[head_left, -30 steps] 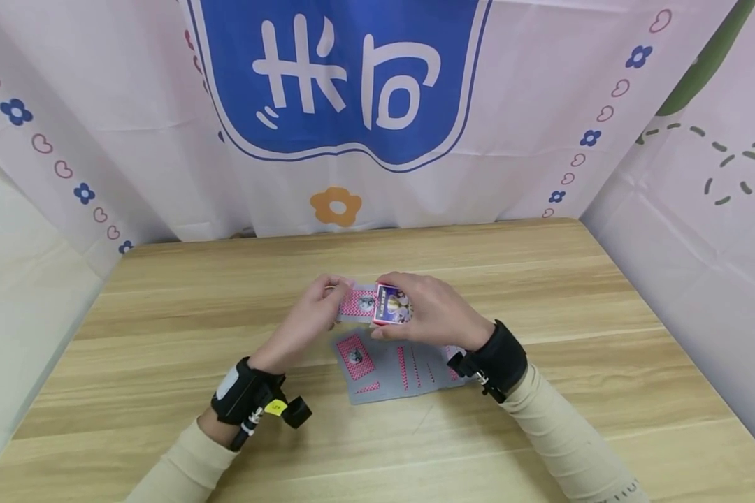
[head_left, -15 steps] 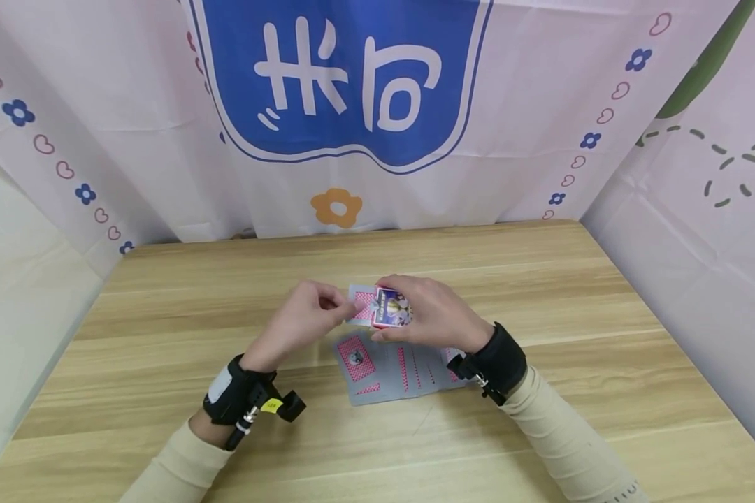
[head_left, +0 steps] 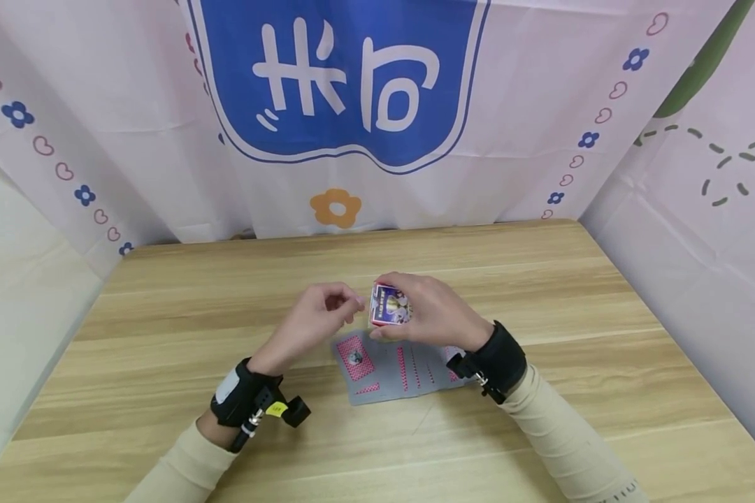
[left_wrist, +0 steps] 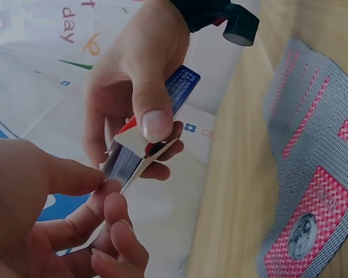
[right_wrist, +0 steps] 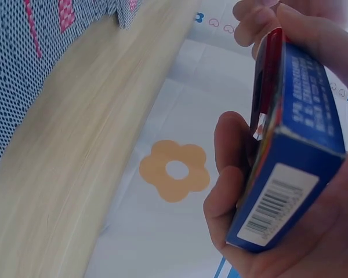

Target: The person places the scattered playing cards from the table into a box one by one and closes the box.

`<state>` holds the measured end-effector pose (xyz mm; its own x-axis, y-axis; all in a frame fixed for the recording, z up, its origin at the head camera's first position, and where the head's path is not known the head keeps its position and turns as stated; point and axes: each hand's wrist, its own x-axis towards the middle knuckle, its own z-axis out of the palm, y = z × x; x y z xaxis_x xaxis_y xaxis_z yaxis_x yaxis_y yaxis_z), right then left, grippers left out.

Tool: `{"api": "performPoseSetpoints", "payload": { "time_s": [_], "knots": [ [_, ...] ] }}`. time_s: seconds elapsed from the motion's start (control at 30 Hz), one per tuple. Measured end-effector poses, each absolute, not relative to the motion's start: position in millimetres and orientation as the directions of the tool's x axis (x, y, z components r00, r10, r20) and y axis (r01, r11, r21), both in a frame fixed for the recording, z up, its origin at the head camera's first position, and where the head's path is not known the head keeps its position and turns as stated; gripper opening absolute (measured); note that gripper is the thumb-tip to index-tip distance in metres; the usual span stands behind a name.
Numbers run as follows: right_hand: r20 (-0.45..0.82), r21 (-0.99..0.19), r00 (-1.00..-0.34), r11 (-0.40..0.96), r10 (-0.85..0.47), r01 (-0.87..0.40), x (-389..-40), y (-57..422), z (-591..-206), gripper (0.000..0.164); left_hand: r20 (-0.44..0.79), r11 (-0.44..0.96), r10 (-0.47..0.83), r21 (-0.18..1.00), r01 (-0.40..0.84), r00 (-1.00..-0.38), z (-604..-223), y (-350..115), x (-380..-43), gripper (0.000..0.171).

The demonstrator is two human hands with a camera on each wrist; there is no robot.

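My right hand [head_left: 440, 314] holds a small blue card box [head_left: 391, 305] with a trophy picture over the table, its open end toward my left hand [head_left: 314, 321]. In the left wrist view, the edges of a stack of playing cards [left_wrist: 125, 163] show inside the box mouth, between pale flaps. My left thumb and index fingertips come together right at that mouth, the other fingers curled. I cannot tell whether they pinch something there. The right wrist view shows the box's barcode end [right_wrist: 275, 205]. Below the hands, several overlapping face-down cards [head_left: 386, 374] with grey borders and red checks lie spread out.
The wooden table [head_left: 226, 279] runs back to a white curtain [head_left: 528, 84] with a blue printed shield. Pale cloth walls stand on both sides. A black strap with a small camera circles the left wrist [head_left: 245, 395] and another the right wrist [head_left: 500, 360].
The cards that stuck out from the box have slid right into it and no longer show in the head view. My left fingertips moved toward the box; my right hand stayed nearly still.
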<state>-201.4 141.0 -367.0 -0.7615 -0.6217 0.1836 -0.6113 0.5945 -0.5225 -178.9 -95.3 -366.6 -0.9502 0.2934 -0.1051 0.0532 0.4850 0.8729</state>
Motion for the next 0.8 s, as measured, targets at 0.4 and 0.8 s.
{"api": "performPoseSetpoints", "payload": {
  "time_s": [0.4,0.8],
  "knots": [
    [0.184,-0.465,-0.758,0.624,-0.626,-0.628,-203.2,141.4,-368.7,0.081,-0.131,0.668,0.333,0.732,0.135,-0.934,-378.1,-95.6,-184.4,0.028],
    [0.169,-0.47,-0.762,0.628,-0.626,-0.62,-203.7,141.0,-371.0,0.082,-0.307,0.929,0.3,0.308,0.204,-0.903,-396.0,-87.4,-175.3,0.081]
  ]
}}
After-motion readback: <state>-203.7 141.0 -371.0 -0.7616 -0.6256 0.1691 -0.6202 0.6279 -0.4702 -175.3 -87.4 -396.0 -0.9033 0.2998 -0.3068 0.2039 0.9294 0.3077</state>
